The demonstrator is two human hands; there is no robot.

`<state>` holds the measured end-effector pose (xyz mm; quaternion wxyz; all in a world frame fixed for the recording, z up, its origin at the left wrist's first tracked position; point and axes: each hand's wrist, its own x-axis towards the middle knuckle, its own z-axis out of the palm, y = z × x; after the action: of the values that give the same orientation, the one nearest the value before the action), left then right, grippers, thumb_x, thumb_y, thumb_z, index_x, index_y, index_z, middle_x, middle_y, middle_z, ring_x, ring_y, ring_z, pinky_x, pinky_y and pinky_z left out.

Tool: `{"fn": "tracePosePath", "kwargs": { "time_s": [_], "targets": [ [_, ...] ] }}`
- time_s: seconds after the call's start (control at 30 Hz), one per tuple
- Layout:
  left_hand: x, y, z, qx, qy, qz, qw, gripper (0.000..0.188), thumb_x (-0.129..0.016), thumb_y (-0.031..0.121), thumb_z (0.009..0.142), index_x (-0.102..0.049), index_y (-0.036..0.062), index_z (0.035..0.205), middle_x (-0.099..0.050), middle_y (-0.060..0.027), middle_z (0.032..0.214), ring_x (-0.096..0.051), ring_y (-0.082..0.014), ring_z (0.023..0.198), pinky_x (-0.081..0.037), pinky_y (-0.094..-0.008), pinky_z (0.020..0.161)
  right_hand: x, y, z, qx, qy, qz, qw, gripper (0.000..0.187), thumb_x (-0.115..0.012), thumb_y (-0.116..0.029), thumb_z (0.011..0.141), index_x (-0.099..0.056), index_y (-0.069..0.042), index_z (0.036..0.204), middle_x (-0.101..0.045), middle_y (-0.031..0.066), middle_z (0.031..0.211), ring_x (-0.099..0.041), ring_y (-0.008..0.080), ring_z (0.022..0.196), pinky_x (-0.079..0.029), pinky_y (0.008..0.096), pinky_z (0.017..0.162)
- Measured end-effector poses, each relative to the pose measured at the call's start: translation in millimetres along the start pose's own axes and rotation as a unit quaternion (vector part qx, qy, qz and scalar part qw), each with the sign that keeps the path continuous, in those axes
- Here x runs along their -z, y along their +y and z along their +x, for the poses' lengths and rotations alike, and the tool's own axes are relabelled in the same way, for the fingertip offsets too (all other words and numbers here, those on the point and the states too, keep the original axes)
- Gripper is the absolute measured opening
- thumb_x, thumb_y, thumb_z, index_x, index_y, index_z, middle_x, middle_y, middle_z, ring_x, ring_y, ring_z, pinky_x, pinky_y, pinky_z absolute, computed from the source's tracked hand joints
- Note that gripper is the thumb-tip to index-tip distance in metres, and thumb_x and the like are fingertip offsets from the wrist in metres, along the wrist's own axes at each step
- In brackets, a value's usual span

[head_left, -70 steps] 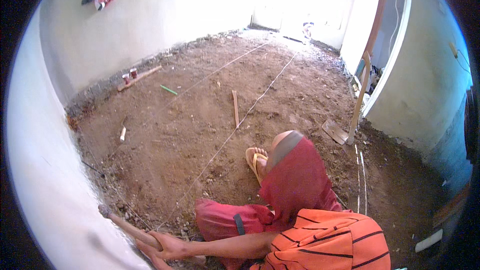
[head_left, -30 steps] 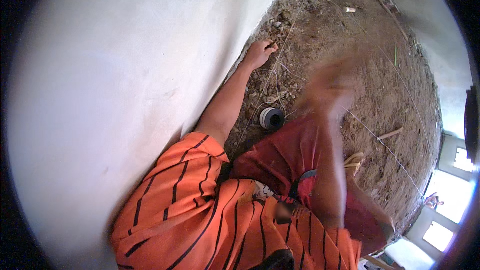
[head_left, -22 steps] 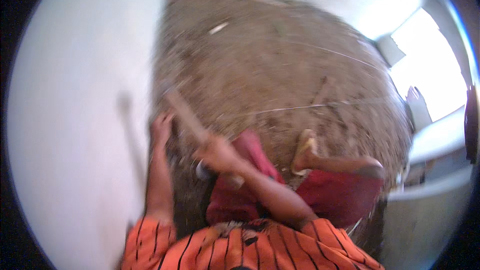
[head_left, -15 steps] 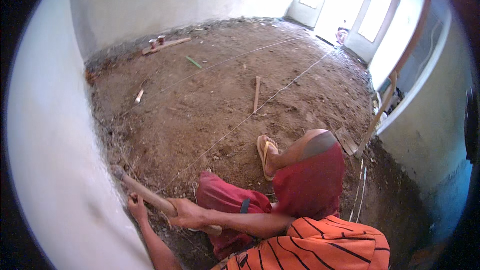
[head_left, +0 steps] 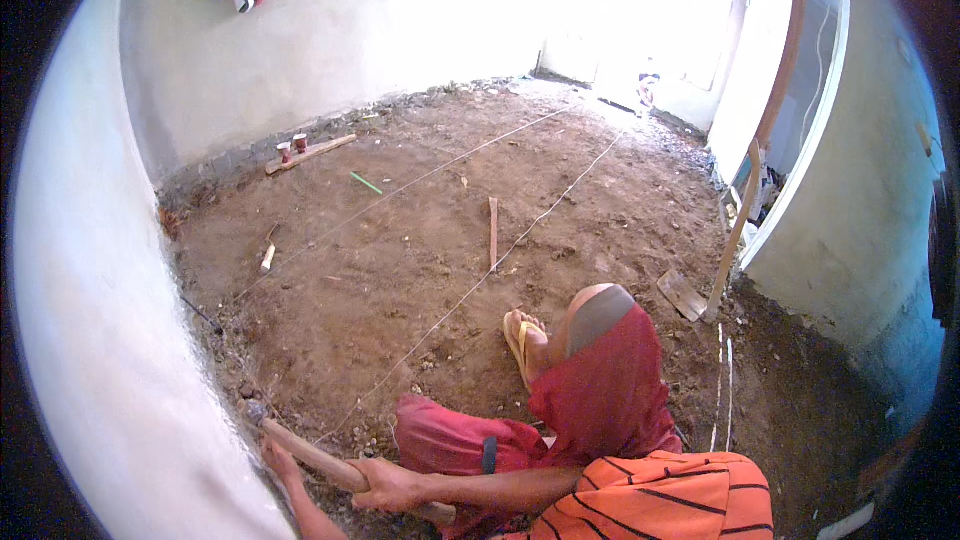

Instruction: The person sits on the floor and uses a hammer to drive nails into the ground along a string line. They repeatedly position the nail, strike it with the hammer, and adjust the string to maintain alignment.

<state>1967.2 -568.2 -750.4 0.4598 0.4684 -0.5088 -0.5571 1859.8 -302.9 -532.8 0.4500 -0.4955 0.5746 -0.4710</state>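
Observation:
My right hand (head_left: 388,485) is wrapped round the wooden handle of a hammer (head_left: 318,456). Its dull metal head (head_left: 256,411) points forward to the left, close above the dirt at the foot of the white wall (head_left: 130,340). Just below the head, my left hand (head_left: 282,462) is held low against that wall, its fingers curled. What they pinch, if anything, is too small or hidden to make out. A pale string (head_left: 470,290) runs from the ground near the hammer across the floor toward the bright doorway.
A second string (head_left: 480,148) crosses the dirt floor (head_left: 380,250). On it lie a white-handled tool (head_left: 268,258), a green strip (head_left: 366,183), a wooden piece (head_left: 493,232) and a board (head_left: 325,152) near two cups. A wooden post (head_left: 735,240) leans by the right doorway. A person (head_left: 648,85) is far off.
The view has tilted up, showing more of the far wall and a hanging bag. Both hands and the hammer sit lower in the picture, with the right hand still on the handle.

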Motion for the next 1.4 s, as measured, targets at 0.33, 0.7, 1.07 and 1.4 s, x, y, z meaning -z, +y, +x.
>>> {"fn": "tracePosePath", "kwargs": {
  "time_s": [0.33, 0.7, 1.07, 1.4],
  "targets": [
    [-17.7, 4.2, 4.0, -0.015, -0.024, 0.061, 0.998, 0.036, -0.05, 0.031, 0.09, -0.056, -0.0003, 0.107, -0.059, -0.0132, 0.096, -0.055, -0.0228, 0.088, -0.043, -0.036, 0.078, -19.0, 41.5, 13.3, -0.011, -0.011, -0.019, 1.0, 0.055, -0.062, -0.02, 0.065, -0.049, -0.001, 0.115, -0.06, 0.0115, 0.088, -0.055, 0.0205, 0.081, -0.046, 0.0378, 0.074],
    [9.3, -7.3, 4.9, -0.019, -0.019, 0.096, 0.995, 0.041, -0.049, 0.035, 0.09, -0.057, -0.0009, 0.109, -0.059, -0.0153, 0.101, -0.054, -0.025, 0.093, -0.043, -0.0378, 0.082, -27.3, 38.0, 9.9, -0.016, -0.043, -0.039, 0.998, 0.054, -0.061, -0.019, 0.068, -0.047, 0.002, 0.115, -0.059, 0.0163, 0.085, -0.056, 0.026, 0.077, -0.045, 0.038, 0.072],
    [-1.6, -0.6, -6.3, -0.002, -0.017, 0.111, 0.994, 0.047, -0.048, 0.039, 0.09, -0.057, -0.0016, 0.111, -0.058, -0.0174, 0.106, -0.054, -0.0272, 0.099, -0.042, -0.0396, 0.086, -14.6, 29.2, 5.8, -0.072, -0.053, -0.022, 0.996, 0.053, -0.061, -0.019, 0.067, -0.048, 0.003, 0.114, -0.06, 0.018, 0.087, -0.059, 0.0264, 0.08, -0.046, 0.0392, 0.071],
    [11.9, 6.3, -9.3, -0.004, -0.01, 0.164, 0.986, 0.052, -0.047, 0.043, 0.09, -0.057, -0.0022, 0.113, -0.058, -0.0193, 0.111, -0.054, -0.0292, 0.104, -0.042, -0.0413, 0.089, -17.9, 80.1, -24.5, -0.085, -0.018, -0.066, 0.994, 0.041, -0.066, -0.019, 0.071, -0.054, 0.0, 0.106, -0.061, 0.0129, 0.085, -0.058, 0.0207, 0.08, -0.048, 0.0364, 0.071]
  ]
}}
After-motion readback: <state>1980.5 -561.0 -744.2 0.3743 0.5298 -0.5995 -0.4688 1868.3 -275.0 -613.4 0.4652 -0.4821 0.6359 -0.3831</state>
